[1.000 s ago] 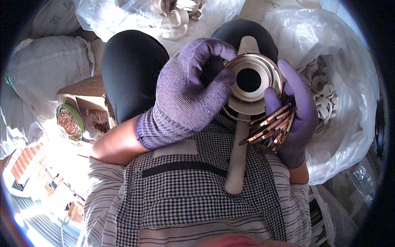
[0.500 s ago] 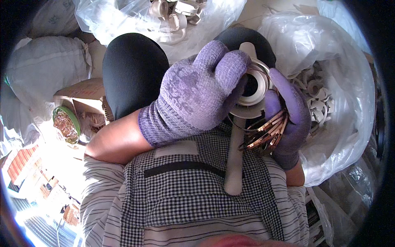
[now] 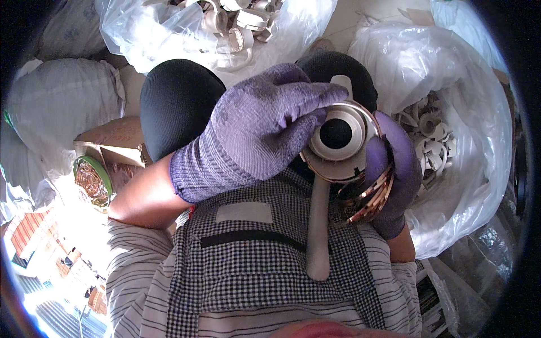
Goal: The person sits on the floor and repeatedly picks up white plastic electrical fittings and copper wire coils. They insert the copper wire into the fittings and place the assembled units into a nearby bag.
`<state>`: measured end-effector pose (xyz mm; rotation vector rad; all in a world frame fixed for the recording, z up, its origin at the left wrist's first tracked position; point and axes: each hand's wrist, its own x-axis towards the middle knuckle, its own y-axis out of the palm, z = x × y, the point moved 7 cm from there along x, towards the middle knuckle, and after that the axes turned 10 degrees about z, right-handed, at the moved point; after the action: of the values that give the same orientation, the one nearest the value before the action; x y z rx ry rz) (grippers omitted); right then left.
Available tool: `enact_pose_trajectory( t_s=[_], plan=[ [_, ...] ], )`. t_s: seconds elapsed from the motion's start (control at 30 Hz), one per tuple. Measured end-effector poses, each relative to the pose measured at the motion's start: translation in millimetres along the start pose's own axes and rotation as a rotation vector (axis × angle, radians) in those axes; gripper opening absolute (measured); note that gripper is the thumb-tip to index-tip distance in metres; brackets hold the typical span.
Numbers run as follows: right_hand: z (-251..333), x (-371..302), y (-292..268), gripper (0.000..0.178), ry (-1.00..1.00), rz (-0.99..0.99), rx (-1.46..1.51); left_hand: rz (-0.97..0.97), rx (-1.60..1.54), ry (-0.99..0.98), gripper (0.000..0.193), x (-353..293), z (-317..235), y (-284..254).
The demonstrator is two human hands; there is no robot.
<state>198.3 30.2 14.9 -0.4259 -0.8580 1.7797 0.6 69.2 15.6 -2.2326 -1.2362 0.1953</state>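
Note:
A pale round part (image 3: pixel 363 120) with stepped rims and a dark central hole is held over my lap. A long pale bar (image 3: pixel 319 236) lies below it, against the checked apron. Around the part's edge runs a thin copper-coloured ring (image 3: pixel 376 125). My left hand (image 3: pixel 253 121), in a purple knit glove, has fingers and thumb closed at the part's upper left rim; the exact grip is partly hidden. Also gloved, my right hand (image 3: pixel 401 163) supports the part's right side and grips several thin copper-coloured rings (image 3: pixel 372 203), which fan out below the fingers.
Clear plastic bags of pale plastic pieces stand ahead (image 3: pixel 248 28) and at the right (image 3: pixel 434 141). On the left are a cardboard box (image 3: pixel 115 135), a green-rimmed round container (image 3: pixel 101 169) of copper-coloured loops, and a white sack (image 3: pixel 70 101). My knees flank the work.
My left hand has rolled over, its fingers now straighter along the upper rim. The round part faces up more fully and sits slightly lower; the ring around its edge shows more clearly.

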Motion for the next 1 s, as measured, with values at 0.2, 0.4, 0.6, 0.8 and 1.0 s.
enact_pose_trajectory(
  t_s=[0.2,0.4,0.6,0.8,1.0],
  plan=[
    [-23,-18,12,0.038,-0.018,0.063,0.027,0.07,-0.058,-0.029,0.047,-2,7,7],
    [-10,1,1,0.04,-0.13,0.069,0.053,0.156,-0.139,-0.049,0.045,4,12,5],
    [-23,1,1,0.052,-0.049,0.112,0.244,0.145,-0.157,-0.016,0.042,13,17,-5],
    [-35,-4,-5,0.072,0.008,0.136,0.193,0.033,-0.377,-0.096,0.023,8,26,6],
    [-48,-2,-11,0.08,-0.027,0.098,0.234,-0.032,-0.226,-0.054,0.026,13,12,10]
  ],
)
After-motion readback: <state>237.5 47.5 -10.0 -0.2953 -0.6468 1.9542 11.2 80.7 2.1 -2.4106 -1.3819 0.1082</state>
